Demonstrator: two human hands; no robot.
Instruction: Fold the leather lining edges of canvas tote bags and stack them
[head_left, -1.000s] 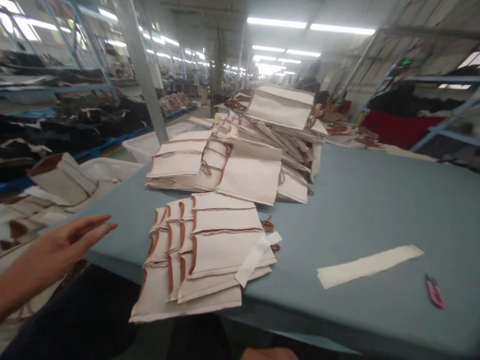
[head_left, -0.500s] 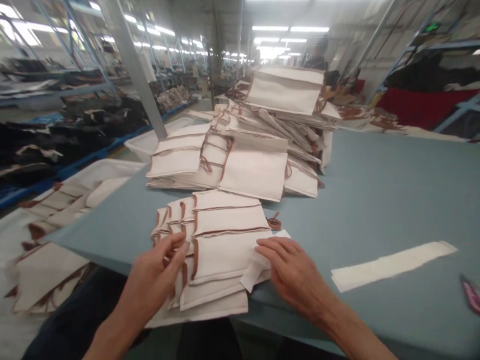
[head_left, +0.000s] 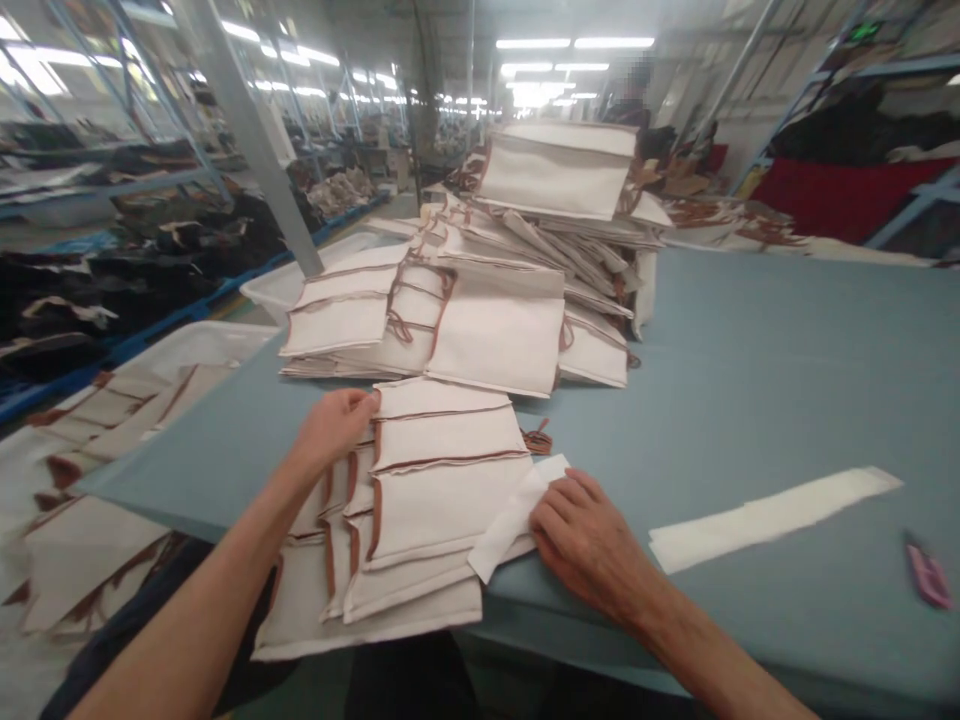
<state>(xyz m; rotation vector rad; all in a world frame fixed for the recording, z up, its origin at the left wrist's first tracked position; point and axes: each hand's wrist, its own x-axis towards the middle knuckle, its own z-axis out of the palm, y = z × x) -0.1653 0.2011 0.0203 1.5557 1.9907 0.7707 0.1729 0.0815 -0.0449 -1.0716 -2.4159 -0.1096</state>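
My left hand [head_left: 337,425] has its fingers closed on the upper left corner of the top cream fabric panel [head_left: 442,500], which has brown binding and stitched bands across it. Under that panel lie several similar panels [head_left: 409,625], fanned out to the left and over the table's near edge. On the right side of the pile is a narrow white strip [head_left: 514,520], slanted across the cloth. My right hand [head_left: 577,515] is curled at the strip's right edge, fingertips pressed on it. Brown ties [head_left: 537,438] stick out beside the pile.
A tall heap of cream panels [head_left: 495,330] stands behind. More white strips [head_left: 772,520] and pink-handled snips [head_left: 928,570] lie to the right on the blue-green table [head_left: 750,400]. White bins [head_left: 225,340] with panels stand at left. A person [head_left: 630,105] is far back.
My left hand has moved up from the pile's left side to the top panel's upper corner. My right hand has shifted slightly down and curled its fingers at the strip.
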